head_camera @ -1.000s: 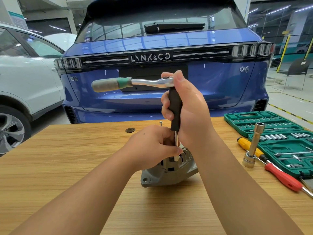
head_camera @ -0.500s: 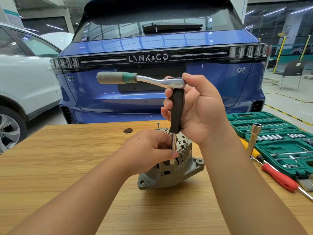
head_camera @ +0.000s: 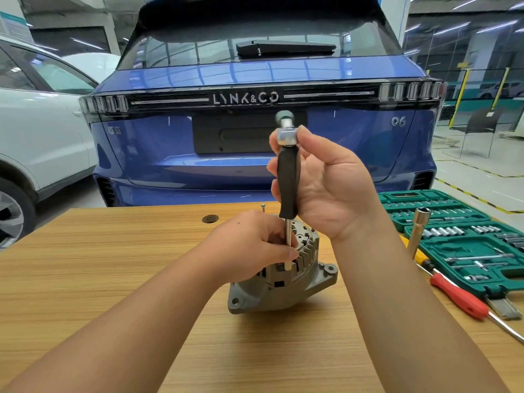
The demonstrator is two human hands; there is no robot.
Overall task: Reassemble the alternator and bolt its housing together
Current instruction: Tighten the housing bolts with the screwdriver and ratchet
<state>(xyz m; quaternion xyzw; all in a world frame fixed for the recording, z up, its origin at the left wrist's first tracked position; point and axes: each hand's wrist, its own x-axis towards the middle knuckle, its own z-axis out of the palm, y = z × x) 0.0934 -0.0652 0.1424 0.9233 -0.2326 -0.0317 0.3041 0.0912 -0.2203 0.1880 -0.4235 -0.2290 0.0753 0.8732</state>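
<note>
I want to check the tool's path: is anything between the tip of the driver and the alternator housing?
Nothing visible. The driver shaft runs straight down to the alternator; the left hand fingers only steady it beside the shaft.

A blue SUV (head_camera: 263,114) fills a workshop bay under strip ceiling lights (head_camera: 459,26), directly behind a wood-grain surface (head_camera: 99,265). A white car (head_camera: 39,129) sits left of the SUV; yellow posts (head_camera: 460,95) and striped floor markings (head_camera: 479,170) lie to its right.
</note>
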